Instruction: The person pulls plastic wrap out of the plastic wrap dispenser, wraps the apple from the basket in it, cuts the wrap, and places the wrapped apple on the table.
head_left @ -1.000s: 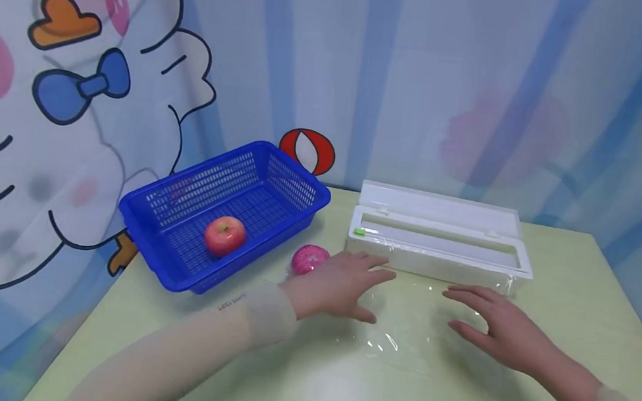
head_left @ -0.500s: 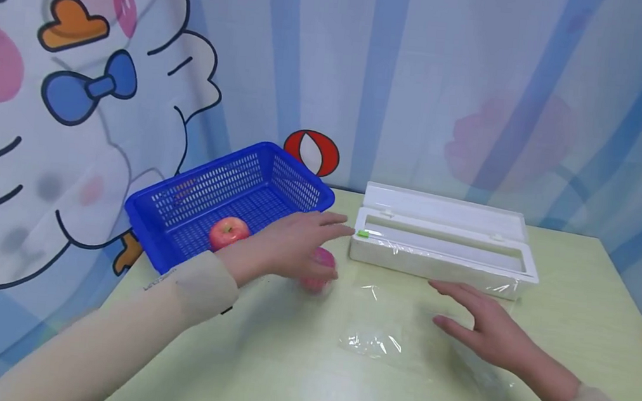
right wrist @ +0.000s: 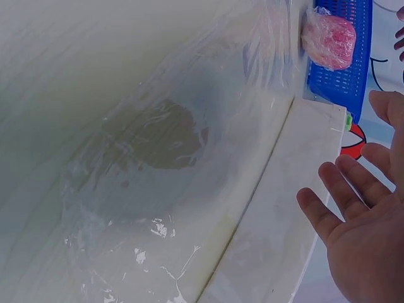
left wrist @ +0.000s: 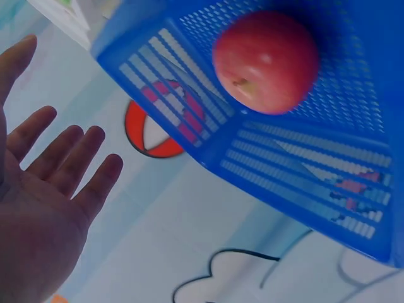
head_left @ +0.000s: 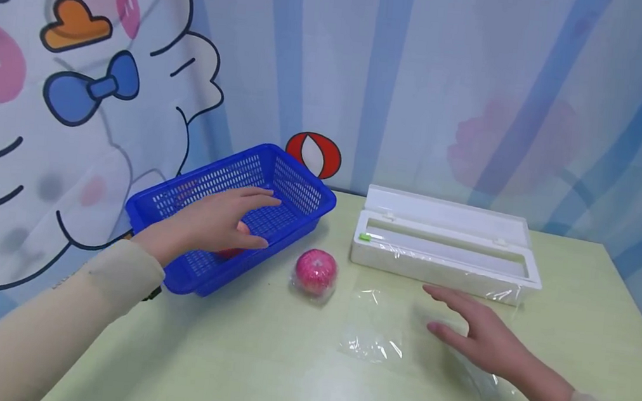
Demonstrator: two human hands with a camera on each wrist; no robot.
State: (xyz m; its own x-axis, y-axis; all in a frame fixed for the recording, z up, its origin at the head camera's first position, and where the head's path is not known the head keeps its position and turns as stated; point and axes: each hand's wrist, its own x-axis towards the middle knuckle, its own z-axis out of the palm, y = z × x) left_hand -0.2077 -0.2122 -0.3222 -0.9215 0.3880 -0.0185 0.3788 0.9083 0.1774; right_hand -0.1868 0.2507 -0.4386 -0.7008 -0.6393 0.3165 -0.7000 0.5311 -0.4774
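My left hand (head_left: pixel 218 220) hovers over the blue plastic basket (head_left: pixel 307 221) with its fingers spread, holding nothing. Under it a red apple (left wrist: pixel 266 62) lies in the basket, mostly covered by the hand in the head view. A pink fruit wrapped in clear film (head_left: pixel 316 273) sits on the table just right of the basket. My right hand (head_left: pixel 484 332), fingers apart and holding nothing, is above a sheet of clear plastic wrap (head_left: pixel 374 326) spread on the table. Behind that sheet stands a white wrap dispenser box (head_left: pixel 443 268), its lid raised.
A pale yellow-green table (head_left: pixel 261 361) carries everything. At its back hangs a blue striped curtain (head_left: pixel 433 96) with a cartoon duck print. A small green slider (head_left: pixel 365 237) sits at the dispenser's left end.
My left hand has moved left, from beside the wrapped fruit and the plastic sheet to above the basket, uncovering the wrapped fruit. The right hand has shifted only slightly.
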